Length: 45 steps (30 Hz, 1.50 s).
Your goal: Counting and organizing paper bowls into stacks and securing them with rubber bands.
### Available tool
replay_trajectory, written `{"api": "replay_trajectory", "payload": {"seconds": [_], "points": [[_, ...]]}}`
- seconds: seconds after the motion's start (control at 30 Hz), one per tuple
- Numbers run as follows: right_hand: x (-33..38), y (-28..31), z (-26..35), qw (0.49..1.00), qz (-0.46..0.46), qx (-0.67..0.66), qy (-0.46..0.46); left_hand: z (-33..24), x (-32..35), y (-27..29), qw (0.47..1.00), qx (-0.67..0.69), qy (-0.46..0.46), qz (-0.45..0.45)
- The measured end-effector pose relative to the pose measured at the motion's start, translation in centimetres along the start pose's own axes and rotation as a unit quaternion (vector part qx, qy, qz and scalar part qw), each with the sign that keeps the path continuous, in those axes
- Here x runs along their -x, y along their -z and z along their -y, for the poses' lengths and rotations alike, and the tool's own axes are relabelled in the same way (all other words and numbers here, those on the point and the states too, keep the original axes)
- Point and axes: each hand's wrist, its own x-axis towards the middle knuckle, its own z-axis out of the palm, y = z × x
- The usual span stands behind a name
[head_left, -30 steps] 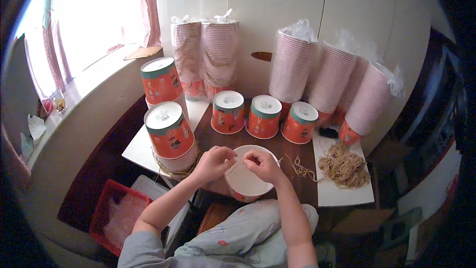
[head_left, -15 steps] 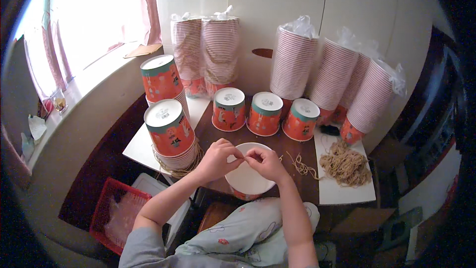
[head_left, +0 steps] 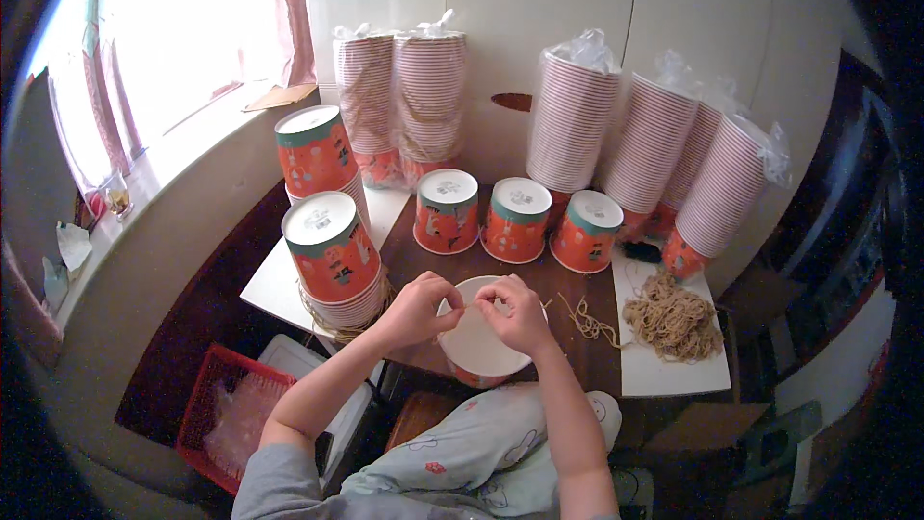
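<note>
While the white paper bucket [head_left: 478, 342] sits upside down at the desk's [head_left: 539, 279] near edge, the left hand [head_left: 416, 309] and right hand [head_left: 517, 311] rest on it, each pinching a thin string [head_left: 470, 304] (barely visible), near loose twine [head_left: 671, 316].

- A round paper tub [head_left: 478, 339] stands with its white, flat base facing up (so it is upside down), at the near edge of the dark counter [head_left: 568, 279], just in front of the person's lap; a strip of its orange printed wall shows low at the near side.
- A thin tan string [head_left: 471, 305] stretches over that white base, pinched between the left hand [head_left: 421, 309] and the right hand [head_left: 517, 314], which both rest on the tub's far rim.
</note>
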Motion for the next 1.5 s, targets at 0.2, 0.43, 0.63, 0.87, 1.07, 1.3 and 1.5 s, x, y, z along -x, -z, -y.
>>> {"api": "replay_trajectory", "payload": {"seconds": [0.2, 0.43, 0.63, 0.87, 1.07, 1.3, 1.5], "points": [[0.0, -0.4, -0.3, 0.999, -0.028, 0.02, 0.028, 0.7, 0.5, -0.1, 0.998, 0.048, 0.049, 0.008], [-0.1, 0.7, -1.3, 0.997, -0.081, -0.008, -0.006, 3.2, 2.2, -0.3, 0.996, 0.041, 0.077, 0.014], [0.0, 0.9, -1.4, 0.995, -0.097, -0.009, -0.012, 4.8, 3.7, -0.6, 0.997, 0.033, 0.071, 0.013], [0.3, 0.8, -2.5, 0.986, -0.138, -0.068, -0.06, 6.3, 4.9, -2.0, 0.992, 0.113, 0.059, -0.02], [0.3, 1.4, -3.1, 0.981, -0.066, -0.128, -0.13, 5.6, 5.3, -2.1, 0.968, 0.213, 0.132, -0.025], [0.8, 0.0, -2.7, 0.955, 0.072, 0.269, -0.1, 5.8, 5.9, -3.2, 0.898, 0.404, 0.163, -0.063], [0.9, -2.9, 0.0, 0.979, 0.18, -0.037, -0.087, 4.7, 5.7, -3.1, 0.873, 0.444, 0.187, -0.072]]}}
